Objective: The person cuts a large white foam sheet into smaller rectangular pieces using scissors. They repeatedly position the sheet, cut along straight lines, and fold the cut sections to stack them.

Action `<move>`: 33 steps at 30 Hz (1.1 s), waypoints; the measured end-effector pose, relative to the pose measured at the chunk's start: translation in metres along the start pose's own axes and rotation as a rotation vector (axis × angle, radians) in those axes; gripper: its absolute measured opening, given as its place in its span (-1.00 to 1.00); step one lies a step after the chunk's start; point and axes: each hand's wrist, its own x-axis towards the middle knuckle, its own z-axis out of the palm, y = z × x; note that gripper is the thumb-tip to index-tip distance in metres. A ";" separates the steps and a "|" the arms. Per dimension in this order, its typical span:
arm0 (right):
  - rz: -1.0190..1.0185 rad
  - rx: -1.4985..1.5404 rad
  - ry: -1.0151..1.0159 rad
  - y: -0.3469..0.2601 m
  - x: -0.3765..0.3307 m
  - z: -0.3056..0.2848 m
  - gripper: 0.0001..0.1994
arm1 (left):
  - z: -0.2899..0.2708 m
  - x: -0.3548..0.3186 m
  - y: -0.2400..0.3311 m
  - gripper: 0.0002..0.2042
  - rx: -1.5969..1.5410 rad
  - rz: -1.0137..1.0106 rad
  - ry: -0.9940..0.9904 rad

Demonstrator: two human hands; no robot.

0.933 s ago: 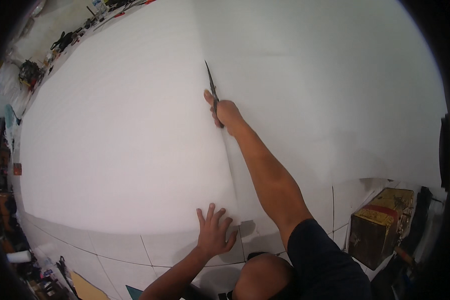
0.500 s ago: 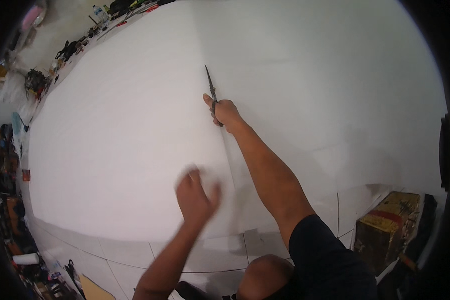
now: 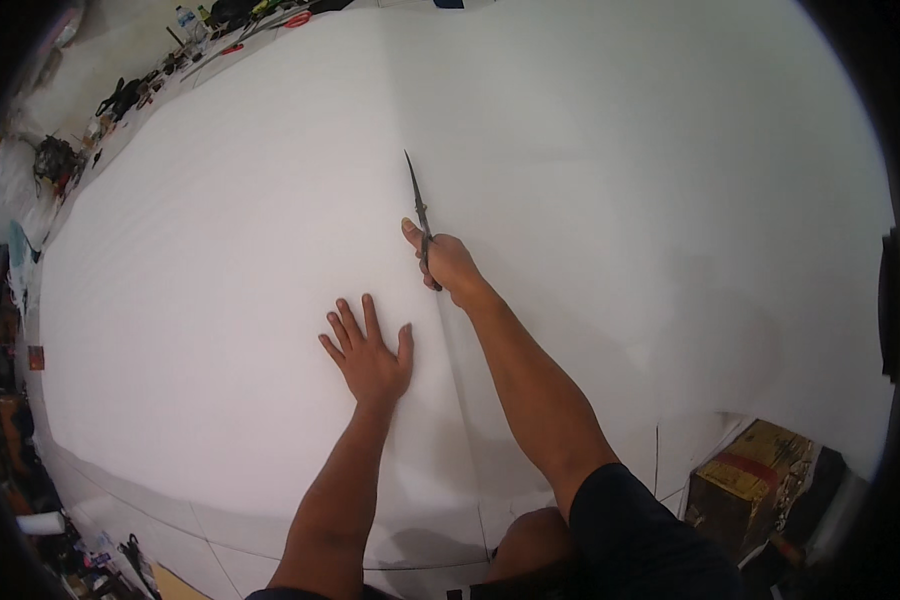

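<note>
A large white sheet (image 3: 200, 260), paper or thin fabric, covers most of the tiled floor. Dark metal scissors (image 3: 416, 188) are held in my right hand (image 3: 452, 266), fingers through the handles, blades pointing away from me and looking closed along a line in the sheet. From the scissors back toward me runs a straight edge (image 3: 457, 385), a cut or an overlap; I cannot tell which. My left hand (image 3: 372, 362) lies flat on the sheet, left of that edge, with its fingers spread and nothing in them.
A gold-and-brown box (image 3: 745, 480) with a red band stands at the near right beside the sheet. Along the far left edge lie red-handled scissors (image 3: 297, 19), a plastic bottle (image 3: 187, 19) and assorted clutter. More items crowd the left side, including a white roll (image 3: 42, 524).
My left hand, blurred and raised before, now rests flat with fingers spread. The view has shifted, and the scissors appear lower in it, still in my right hand.
</note>
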 end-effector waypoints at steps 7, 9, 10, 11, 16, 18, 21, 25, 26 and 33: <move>-0.162 -0.157 0.171 0.019 0.032 0.012 -0.45 | -0.007 0.013 -0.001 -0.25 -0.027 -0.026 -0.050; -0.085 -0.061 0.122 0.010 0.027 0.013 -0.46 | -0.009 0.017 -0.002 -0.24 -0.041 -0.045 -0.077; -0.046 -0.013 0.098 0.006 0.025 0.013 -0.47 | -0.011 0.018 -0.002 -0.24 -0.048 -0.054 -0.090; -0.054 -0.042 0.101 0.004 0.025 0.011 -0.47 | -0.016 0.019 0.000 -0.23 -0.054 -0.061 -0.113; -0.090 -0.136 0.149 0.015 0.022 0.006 -0.50 | -0.014 0.017 0.001 -0.21 -0.056 -0.053 -0.175; -0.053 -0.187 0.142 0.009 0.011 0.003 -0.50 | -0.019 0.011 0.001 -0.20 -0.049 -0.048 -0.195; -0.015 -0.263 0.149 -0.010 0.010 -0.001 -0.43 | -0.024 0.019 0.006 -0.20 -0.058 -0.048 -0.228; -0.061 -0.356 0.195 -0.051 0.031 0.001 -0.37 | -0.026 0.015 0.004 -0.18 -0.044 -0.057 -0.249; -0.052 -0.336 0.199 -0.057 0.040 0.001 -0.40 | -0.027 0.014 0.004 -0.18 -0.047 -0.063 -0.253; -0.076 -0.308 0.218 -0.102 0.120 -0.004 -0.36 | -0.030 0.027 0.013 -0.18 -0.029 -0.056 -0.233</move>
